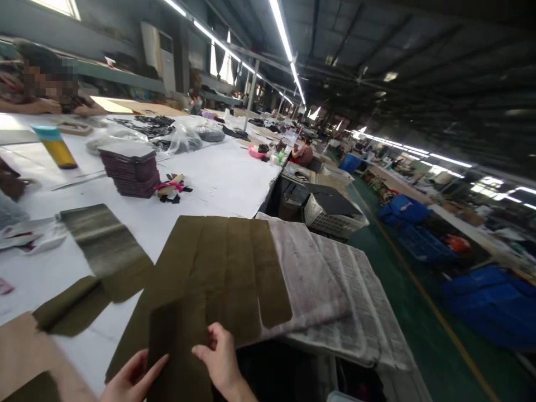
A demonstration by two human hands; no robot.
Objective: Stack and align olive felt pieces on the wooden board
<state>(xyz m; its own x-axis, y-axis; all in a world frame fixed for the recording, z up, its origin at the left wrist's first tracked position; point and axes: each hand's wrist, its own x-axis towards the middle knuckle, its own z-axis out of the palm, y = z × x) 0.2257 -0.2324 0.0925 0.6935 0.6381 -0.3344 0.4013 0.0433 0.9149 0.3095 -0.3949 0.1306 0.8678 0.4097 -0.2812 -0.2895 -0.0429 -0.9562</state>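
Observation:
An olive-green flat panel [180,340], fabric or leather, is between my two hands at the bottom of the head view. My left hand [134,377] grips its left edge, with one finger lying over the front. At the right edge, my right hand [221,357] has thumb and fingers closed on the border. Under and beyond it, a row of overlapping olive panels [234,262] lies on the table and on a pale quilted pad [310,268]. To the left rest a longer olive strip [104,245] and a folded olive piece [73,307].
Farther back on the white table [218,184] stand a stack of dark maroon pieces [132,173], small scraps [173,188] and a blue-lidded bottle [56,148]. A crate [330,209] sits off the table's right edge. A person [46,84] is at the far left; blue bins [489,301] line the aisle.

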